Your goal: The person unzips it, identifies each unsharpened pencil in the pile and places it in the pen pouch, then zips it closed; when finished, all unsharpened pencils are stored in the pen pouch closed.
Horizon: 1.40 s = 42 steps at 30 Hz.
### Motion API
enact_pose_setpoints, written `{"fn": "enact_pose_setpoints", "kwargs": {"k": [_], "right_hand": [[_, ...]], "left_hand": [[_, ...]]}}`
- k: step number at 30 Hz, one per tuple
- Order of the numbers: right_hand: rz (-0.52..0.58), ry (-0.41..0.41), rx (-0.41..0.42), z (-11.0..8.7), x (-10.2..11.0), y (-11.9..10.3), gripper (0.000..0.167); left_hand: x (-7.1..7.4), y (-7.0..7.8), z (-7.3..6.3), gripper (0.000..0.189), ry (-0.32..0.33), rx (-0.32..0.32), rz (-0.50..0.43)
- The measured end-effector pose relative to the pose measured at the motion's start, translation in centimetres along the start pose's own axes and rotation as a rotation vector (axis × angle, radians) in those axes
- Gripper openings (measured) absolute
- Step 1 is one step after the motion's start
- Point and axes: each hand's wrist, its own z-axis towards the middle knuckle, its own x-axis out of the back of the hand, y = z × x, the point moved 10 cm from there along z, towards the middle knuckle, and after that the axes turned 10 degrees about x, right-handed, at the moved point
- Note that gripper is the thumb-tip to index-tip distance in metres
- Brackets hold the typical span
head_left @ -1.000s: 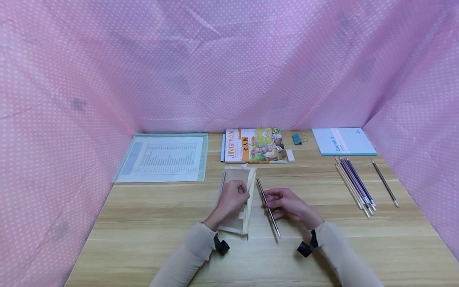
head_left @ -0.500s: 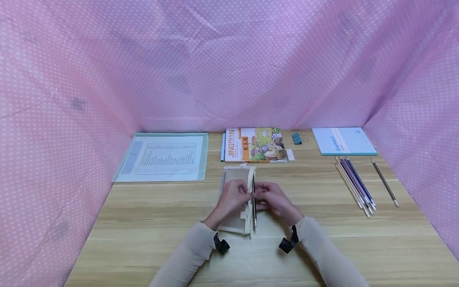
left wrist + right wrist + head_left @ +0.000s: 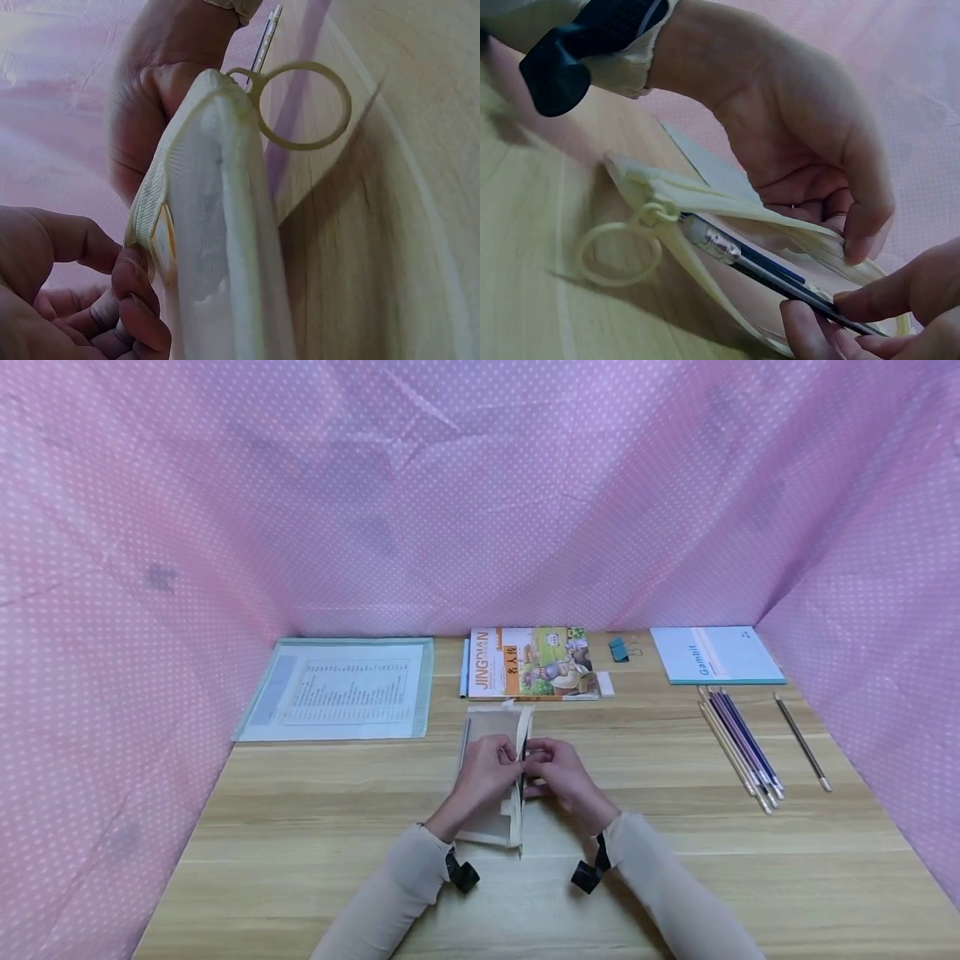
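A cream mesh pencil case (image 3: pixel 489 725) lies lengthwise on the wooden table, its zipped edge raised and unzipped. My left hand (image 3: pixel 486 770) pinches one lip of that opening between thumb and fingers. With thumb and fingertips, my right hand (image 3: pixel 564 781) grips a dark pencil (image 3: pixel 784 283) at the mouth of the case. In the right wrist view the pencil's metal ferrule and pale eraser sit between the two zip edges, close to the zip's ring pull (image 3: pixel 622 279). A cream cloth lip (image 3: pixel 146 202) shows by the left fingertips in the left wrist view.
Behind the case lies a picture-covered book (image 3: pixel 551 664) with a white eraser (image 3: pixel 606 683) at its corner. Teal binder clips (image 3: pixel 619 650), a pale notebook (image 3: pixel 716 656), several pencils (image 3: pixel 738 743) and a lone dark pencil (image 3: pixel 802 742) are rightward. A mesh folder (image 3: pixel 337 689) lies left.
My right hand has moved left, bringing the dark pencil from the table beside the case into its opening. My left hand has kept its hold on the case's edge.
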Motion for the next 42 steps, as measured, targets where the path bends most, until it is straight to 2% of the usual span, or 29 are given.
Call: {"fn": "enact_pose_setpoints", "kwargs": {"k": [8, 13, 16, 27, 33, 42], "right_hand": [[-0.042, -0.028, -0.014, -0.8, 0.3, -0.1, 0.042], [-0.105, -0.021, -0.014, -1.6, 2.6, -0.8, 0.043], [-0.153, -0.021, 0.003, -2.2, 4.8, -1.7, 0.046], [-0.327, -0.023, 0.188, -3.7, 14.9, -6.3, 0.055], [-0.431, -0.018, 0.244, -4.5, 20.4, -7.5, 0.055], [-0.638, 0.105, 0.277, -5.3, 29.6, -7.8, 0.053]], "left_hand": [[0.0, -0.1, 0.0, 0.006, -0.009, 0.008, -0.012], [0.1, 0.0, -0.1, 0.006, 0.001, 0.002, 0.009], [0.1, 0.0, -0.2, 0.006, 0.005, 0.003, 0.014], [0.5, 0.1, -0.3, 0.006, 0.021, -0.012, 0.019], [0.5, 0.2, -0.3, 0.006, 0.017, -0.001, 0.021], [0.4, 0.1, -0.3, 0.007, 0.011, 0.012, 0.024]]}}
